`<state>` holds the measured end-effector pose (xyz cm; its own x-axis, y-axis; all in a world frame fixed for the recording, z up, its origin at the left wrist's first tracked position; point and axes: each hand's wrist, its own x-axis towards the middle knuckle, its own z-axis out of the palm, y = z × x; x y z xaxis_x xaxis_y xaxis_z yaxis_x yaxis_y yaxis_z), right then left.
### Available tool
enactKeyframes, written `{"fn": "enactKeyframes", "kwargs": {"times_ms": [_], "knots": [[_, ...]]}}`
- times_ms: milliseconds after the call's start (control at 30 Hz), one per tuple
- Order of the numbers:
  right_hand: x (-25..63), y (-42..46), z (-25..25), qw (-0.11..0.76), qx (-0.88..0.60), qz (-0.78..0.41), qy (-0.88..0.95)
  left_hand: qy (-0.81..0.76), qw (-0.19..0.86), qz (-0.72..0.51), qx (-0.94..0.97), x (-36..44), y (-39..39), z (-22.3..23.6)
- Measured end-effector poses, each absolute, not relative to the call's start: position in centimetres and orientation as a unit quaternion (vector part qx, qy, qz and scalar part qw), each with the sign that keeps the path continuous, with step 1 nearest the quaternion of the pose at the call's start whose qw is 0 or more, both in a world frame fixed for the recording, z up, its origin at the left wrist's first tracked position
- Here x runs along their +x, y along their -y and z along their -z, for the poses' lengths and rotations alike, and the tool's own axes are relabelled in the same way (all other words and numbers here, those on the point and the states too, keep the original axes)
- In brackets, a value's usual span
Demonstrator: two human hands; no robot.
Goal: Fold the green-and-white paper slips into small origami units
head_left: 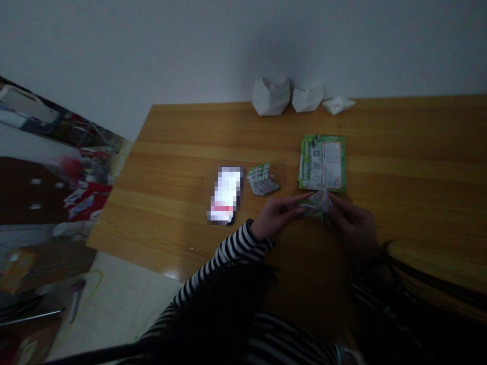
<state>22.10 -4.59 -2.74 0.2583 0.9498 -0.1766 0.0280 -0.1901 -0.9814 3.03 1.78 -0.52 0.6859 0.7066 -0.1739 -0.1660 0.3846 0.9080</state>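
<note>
Between my two hands is a folded green-and-white printed paper, held just above the table's near side. My left hand pinches its left edge with thumb and fingers. On the opposite edge, my right hand closes its fingers on the same paper; part of that hand is in shadow. Right behind the paper lies a stack of green printed leaflets. To the left of the stack sits a folded, pleated piece of printed paper.
A phone with a lit, blurred screen lies left on the wooden table. Along the wall stand white folded paper shapes: a large one, a smaller one and a flat one. Clutter fills the floor at far left.
</note>
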Motion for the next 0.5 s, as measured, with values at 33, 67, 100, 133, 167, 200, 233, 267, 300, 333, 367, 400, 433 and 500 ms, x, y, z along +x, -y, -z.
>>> {"fn": "enactKeyframes", "kwargs": {"times_ms": [33,67,100,133,167,200,233,267,300,333,367,400,433,500], "knots": [[22.14,4.59,2.7,0.495,-0.619,-0.461,0.398,-0.283,0.776,-0.273,0.494,2.95,-1.81,0.37],[22.17,4.59,2.62,0.494,-0.621,-0.459,0.4,-0.285,0.766,-0.268,0.51,2.88,-1.83,0.21],[22.19,4.59,2.53,0.491,-0.622,-0.459,0.401,-0.286,0.755,-0.265,0.526,2.82,-1.84,0.03],[22.21,4.58,2.46,0.488,-0.623,-0.461,0.402,-0.288,0.744,-0.264,0.542,2.78,-1.83,-0.13],[22.22,4.58,2.42,0.486,-0.624,-0.461,0.402,-0.29,0.734,-0.265,0.554,2.76,-1.81,-0.28],[22.23,4.58,2.42,0.484,-0.625,-0.461,0.402,-0.293,0.727,-0.266,0.562,2.75,-1.77,-0.38],[22.24,4.59,2.48,0.483,-0.626,-0.46,0.403,-0.296,0.723,-0.266,0.565,2.77,-1.72,-0.44],[22.24,4.6,2.57,0.483,-0.626,-0.459,0.405,-0.3,0.723,-0.266,0.563,2.81,-1.66,-0.45],[22.23,4.61,2.67,0.484,-0.626,-0.456,0.407,-0.303,0.727,-0.264,0.557,2.87,-1.6,-0.43],[22.19,4.62,2.78,0.486,-0.627,-0.452,0.408,-0.306,0.733,-0.264,0.548,2.95,-1.55,-0.36],[22.14,4.63,2.86,0.488,-0.628,-0.446,0.41,-0.31,0.74,-0.266,0.535,3.04,-1.53,-0.27],[22.06,4.63,2.9,0.488,-0.63,-0.441,0.413,-0.316,0.745,-0.272,0.52,3.15,-1.52,-0.16],[21.95,4.63,2.9,0.487,-0.634,-0.434,0.416,-0.325,0.749,-0.281,0.505,3.25,-1.55,-0.01],[21.66,4.65,2.77,0.481,-0.643,-0.417,0.425,-0.352,0.748,-0.299,0.477,3.44,-1.66,0.35]]}}
